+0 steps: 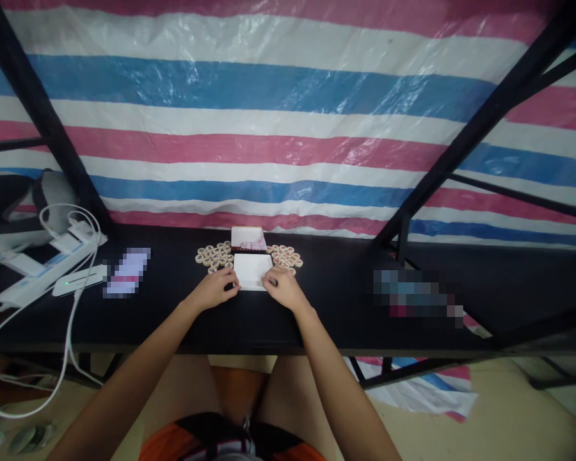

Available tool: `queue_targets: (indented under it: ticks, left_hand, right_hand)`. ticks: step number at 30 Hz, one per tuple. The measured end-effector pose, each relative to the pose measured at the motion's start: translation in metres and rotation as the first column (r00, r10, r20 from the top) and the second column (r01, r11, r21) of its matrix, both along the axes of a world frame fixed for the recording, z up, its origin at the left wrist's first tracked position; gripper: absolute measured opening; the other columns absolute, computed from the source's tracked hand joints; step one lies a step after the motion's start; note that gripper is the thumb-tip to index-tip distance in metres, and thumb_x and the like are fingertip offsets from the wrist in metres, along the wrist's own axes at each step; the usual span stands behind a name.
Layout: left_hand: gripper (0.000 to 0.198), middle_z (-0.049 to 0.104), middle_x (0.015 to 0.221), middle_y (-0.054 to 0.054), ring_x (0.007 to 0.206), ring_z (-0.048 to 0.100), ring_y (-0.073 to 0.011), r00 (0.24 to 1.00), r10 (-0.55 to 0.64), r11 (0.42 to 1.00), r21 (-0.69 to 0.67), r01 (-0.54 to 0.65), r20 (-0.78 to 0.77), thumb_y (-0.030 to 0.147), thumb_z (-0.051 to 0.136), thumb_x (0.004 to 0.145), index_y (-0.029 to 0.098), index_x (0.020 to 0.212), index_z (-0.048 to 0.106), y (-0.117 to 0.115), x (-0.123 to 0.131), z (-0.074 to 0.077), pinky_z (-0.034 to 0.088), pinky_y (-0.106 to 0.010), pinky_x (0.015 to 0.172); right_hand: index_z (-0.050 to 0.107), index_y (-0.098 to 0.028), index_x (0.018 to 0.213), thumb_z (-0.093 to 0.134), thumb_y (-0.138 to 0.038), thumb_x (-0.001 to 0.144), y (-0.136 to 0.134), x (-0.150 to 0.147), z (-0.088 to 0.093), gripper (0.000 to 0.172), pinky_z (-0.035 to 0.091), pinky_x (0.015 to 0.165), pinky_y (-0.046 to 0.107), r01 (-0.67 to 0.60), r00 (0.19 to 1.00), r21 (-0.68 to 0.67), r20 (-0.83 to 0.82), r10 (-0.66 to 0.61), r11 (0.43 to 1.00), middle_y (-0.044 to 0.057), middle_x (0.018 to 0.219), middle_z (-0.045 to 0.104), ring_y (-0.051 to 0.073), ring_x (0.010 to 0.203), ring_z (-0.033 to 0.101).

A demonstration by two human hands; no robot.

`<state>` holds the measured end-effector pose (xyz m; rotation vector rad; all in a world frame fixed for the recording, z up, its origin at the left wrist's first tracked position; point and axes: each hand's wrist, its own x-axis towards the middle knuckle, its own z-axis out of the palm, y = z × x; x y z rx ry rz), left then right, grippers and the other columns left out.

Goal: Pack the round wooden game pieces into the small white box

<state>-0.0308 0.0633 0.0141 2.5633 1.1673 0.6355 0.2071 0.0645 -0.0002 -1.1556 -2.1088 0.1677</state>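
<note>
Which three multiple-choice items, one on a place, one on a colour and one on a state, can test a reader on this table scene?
1. Where do the round game pieces lie?
A. in two heaps flanking the white tray
B. inside the tray
C. on the floor

2. What colour is the table?
A. white
B. black
C. green

3. What do the left hand and right hand do?
A. rest at the tray's two sides
B. hang in the air
C. hold a phone

Answers: 1 A, heaps lie left and right of it; 2 B, its top is black; 3 A, each hand is at one tray edge.

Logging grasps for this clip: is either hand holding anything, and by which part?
Both hands grip the white tray: left hand at its near-left edge, right hand at its near-right edge. Whether it is lifted cannot be told.
</note>
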Motion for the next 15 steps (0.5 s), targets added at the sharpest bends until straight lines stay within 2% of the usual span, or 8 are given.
queue_targets:
  ticks: [2,4,6,8,10,15]
  left_hand:
    - [0.017,0.06,0.098,-0.001,0.087,0.06,-0.0156,1.0,0.001,1.0,0.001,-0.001,0.002,0.03,0.051,0.088,0.021,0.088,0.065,0.0,0.0,0.001,0.045,-0.026,0.078]
    - [0.017,0.06,0.098,-0.001,0.086,0.06,-0.0155,1.0,-0.005,1.0,0.006,0.005,0.01,0.03,0.051,0.088,0.021,0.087,0.065,0.0,0.0,0.001,0.045,-0.026,0.079]
    - [0.017,0.06,0.098,-0.002,0.086,0.06,-0.0153,1.0,-0.009,1.0,0.009,0.009,0.016,0.029,0.05,0.088,0.021,0.087,0.064,0.0,0.0,0.0,0.045,-0.026,0.08]
    - [0.017,0.06,0.098,-0.002,0.086,0.06,-0.0153,1.0,-0.009,1.0,0.01,0.009,0.018,0.029,0.05,0.089,0.021,0.087,0.064,0.0,-0.001,0.0,0.045,-0.026,0.08]
    - [0.017,0.059,0.099,-0.002,0.087,0.06,-0.0156,1.0,-0.009,1.0,0.011,0.009,0.019,0.03,0.05,0.089,0.021,0.087,0.064,0.0,-0.001,-0.001,0.045,-0.027,0.081]
    - [0.018,0.059,0.099,-0.002,0.088,0.06,-0.0163,1.0,-0.013,1.0,0.003,0.013,0.012,0.03,0.049,0.089,0.021,0.088,0.065,0.0,-0.001,-0.001,0.046,-0.027,0.082]
  right_hand:
    - [0.055,-0.02,0.063,0.048,-0.018,0.085,0.001,0.003,0.001,0.024,0.04,0.077,0.028,0.098,0.995,0.0,-0.028,-0.098,0.995,0.002,0.07,0.058,0.017,0.076,0.053]
    - [0.06,-0.019,0.073,0.046,-0.019,0.086,0.003,0.008,0.001,0.019,0.04,0.081,0.029,0.292,0.955,-0.011,-0.047,-0.292,0.956,0.005,0.081,0.061,0.019,0.084,0.054]
    - [0.063,-0.017,0.084,0.048,-0.019,0.085,0.005,0.015,0.0,0.015,0.04,0.081,0.031,0.503,0.864,-0.061,-0.008,-0.504,0.862,0.009,0.093,0.062,0.022,0.089,0.054]
    - [0.063,-0.017,0.092,0.05,-0.022,0.085,0.005,0.02,-0.003,0.016,0.04,0.077,0.032,0.631,0.776,-0.133,0.086,-0.625,0.764,0.011,0.1,0.061,0.024,0.091,0.054]
    - [0.063,-0.018,0.094,0.051,-0.025,0.085,0.005,0.023,-0.004,0.017,0.04,0.074,0.032,0.672,0.74,-0.185,0.171,-0.65,0.717,0.012,0.101,0.06,0.025,0.092,0.054]
    - [0.062,-0.019,0.092,0.053,-0.028,0.084,0.004,0.024,-0.004,0.016,0.039,0.073,0.033,0.691,0.723,-0.216,0.224,-0.654,0.69,0.011,0.097,0.062,0.026,0.092,0.056]
